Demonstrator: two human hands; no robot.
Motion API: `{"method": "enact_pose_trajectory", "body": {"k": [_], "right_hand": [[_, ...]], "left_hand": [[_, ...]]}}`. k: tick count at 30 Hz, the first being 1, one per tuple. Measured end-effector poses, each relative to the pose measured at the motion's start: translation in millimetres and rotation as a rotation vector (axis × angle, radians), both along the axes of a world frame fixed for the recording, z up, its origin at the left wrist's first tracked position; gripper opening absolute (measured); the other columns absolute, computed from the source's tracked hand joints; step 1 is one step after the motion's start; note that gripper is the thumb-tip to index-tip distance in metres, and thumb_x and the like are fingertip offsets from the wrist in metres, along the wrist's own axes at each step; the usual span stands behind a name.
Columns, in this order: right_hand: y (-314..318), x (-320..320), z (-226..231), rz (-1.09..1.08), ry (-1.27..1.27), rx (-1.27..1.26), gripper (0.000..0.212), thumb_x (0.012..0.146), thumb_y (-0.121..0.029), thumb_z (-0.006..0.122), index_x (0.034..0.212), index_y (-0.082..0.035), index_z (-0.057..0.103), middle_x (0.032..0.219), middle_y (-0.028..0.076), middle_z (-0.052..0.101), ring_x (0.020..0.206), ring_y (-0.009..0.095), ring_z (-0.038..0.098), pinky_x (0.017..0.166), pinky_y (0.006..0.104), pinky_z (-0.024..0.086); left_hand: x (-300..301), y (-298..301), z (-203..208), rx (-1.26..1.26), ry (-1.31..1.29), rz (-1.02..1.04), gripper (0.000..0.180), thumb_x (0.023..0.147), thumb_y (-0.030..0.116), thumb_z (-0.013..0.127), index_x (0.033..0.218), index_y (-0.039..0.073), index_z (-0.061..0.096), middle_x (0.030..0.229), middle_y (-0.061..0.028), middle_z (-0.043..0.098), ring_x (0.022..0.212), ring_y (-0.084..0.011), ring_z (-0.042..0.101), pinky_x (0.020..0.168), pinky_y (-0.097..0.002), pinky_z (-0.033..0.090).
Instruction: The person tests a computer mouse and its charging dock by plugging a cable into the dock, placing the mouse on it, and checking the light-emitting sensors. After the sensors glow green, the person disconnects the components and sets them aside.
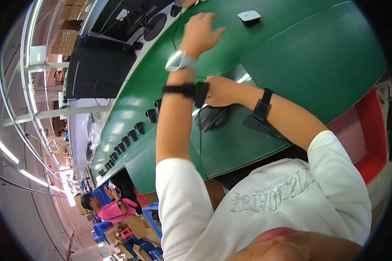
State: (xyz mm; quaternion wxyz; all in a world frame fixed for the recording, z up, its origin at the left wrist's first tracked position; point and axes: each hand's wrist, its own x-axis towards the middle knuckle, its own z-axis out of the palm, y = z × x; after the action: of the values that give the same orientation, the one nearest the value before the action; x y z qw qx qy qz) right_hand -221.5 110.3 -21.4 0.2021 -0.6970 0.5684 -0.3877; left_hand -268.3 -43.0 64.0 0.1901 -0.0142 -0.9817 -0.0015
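Note:
My left hand (200, 32) reaches over the green table (292, 56), fingers and thumb apart, with nothing in it. A clear-faced watch (176, 61) sits on its wrist, and below that a black strap with a small black block (201, 94) goes round the forearm. Crossing from the right, my right hand (222, 91) has its fingers closed at that block; the fingertips are partly hidden. Another black strap with a box (262, 106) is on my right forearm. Just under my right hand lies a dark rounded object (212, 118) with a cable, its kind unclear.
A small black box with a white top (249, 17) stands at the far side. Several small black pieces (138, 128) line the table's left part. Black monitors (100, 65) stand beyond. A red bin (370, 139) is at right. A person in pink (117, 209) works at lower left.

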Motion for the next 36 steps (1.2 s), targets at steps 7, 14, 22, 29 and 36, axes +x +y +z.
{"method": "enact_pose_trajectory", "body": {"k": [7, 14, 22, 29, 36], "right_hand": [[-3.7, 3.9, -17.6, -0.045, 0.104, -0.688, 0.022, 0.093, -0.025, 0.059, 0.097, -0.005, 0.07, 0.092, 0.018, 0.072, 0.088, 0.04, 0.069, 0.082, 0.0494, 0.054], [-6.0, 8.2, -6.9, 0.0, 0.032, -0.231, 0.022, 0.094, -0.022, 0.057, 0.086, -0.004, 0.066, 0.085, 0.019, 0.07, 0.088, 0.04, 0.067, 0.081, 0.0509, 0.052], [-10.9, -4.4, 3.7, -0.12, -0.64, -0.132, 0.029, 0.098, -0.029, 0.067, 0.091, -0.001, 0.073, 0.075, 0.013, 0.066, 0.069, 0.021, 0.06, 0.068, 0.0374, 0.048], [-4.5, 11.6, 16.2, -0.106, -0.454, -0.125, 0.026, 0.1, -0.025, 0.065, 0.091, -0.001, 0.071, 0.081, 0.008, 0.068, 0.08, 0.019, 0.062, 0.079, 0.0333, 0.047], [-0.3, 13.7, 20.5, -0.064, -0.187, -0.109, 0.024, 0.099, -0.023, 0.065, 0.088, -0.003, 0.07, 0.078, 0.008, 0.065, 0.077, 0.025, 0.058, 0.086, 0.0372, 0.044]], "left_hand": [[-114.0, 64.3, -19.1, -0.1, -0.479, 0.115, 0.062, 0.088, 0.045, 0.077, 0.129, 0.002, 0.058, 0.121, -0.0261, 0.068, 0.118, -0.0448, 0.062, 0.099, -0.0499, 0.052], [18.1, 25.9, 39.4, 1.516, 0.022, -0.1, 0.07, 0.092, -0.003, 0.067, 0.155, -0.001, 0.037, 0.122, -0.0137, 0.064, 0.123, -0.0259, 0.062, 0.111, -0.0381, 0.044], [207.6, 18.9, -19.0, 1.856, 0.555, -0.061, 0.051, 0.076, -0.021, 0.063, 0.119, 0.004, 0.052, 0.131, -0.0204, 0.059, 0.134, -0.0439, 0.055, 0.115, -0.0509, 0.048], [246.2, 32.4, -48.2, 1.698, 0.506, 0.044, 0.058, 0.066, -0.021, 0.075, 0.11, 0.007, 0.051, 0.126, -0.0178, 0.064, 0.117, -0.0314, 0.067, 0.099, -0.0408, 0.058], [256.5, 33.2, -56.7, 1.534, 0.403, 0.066, 0.059, 0.064, -0.018, 0.08, 0.108, 0.009, 0.052, 0.12, -0.015, 0.068, 0.107, -0.0202, 0.067, 0.096, -0.0343, 0.056]]}}
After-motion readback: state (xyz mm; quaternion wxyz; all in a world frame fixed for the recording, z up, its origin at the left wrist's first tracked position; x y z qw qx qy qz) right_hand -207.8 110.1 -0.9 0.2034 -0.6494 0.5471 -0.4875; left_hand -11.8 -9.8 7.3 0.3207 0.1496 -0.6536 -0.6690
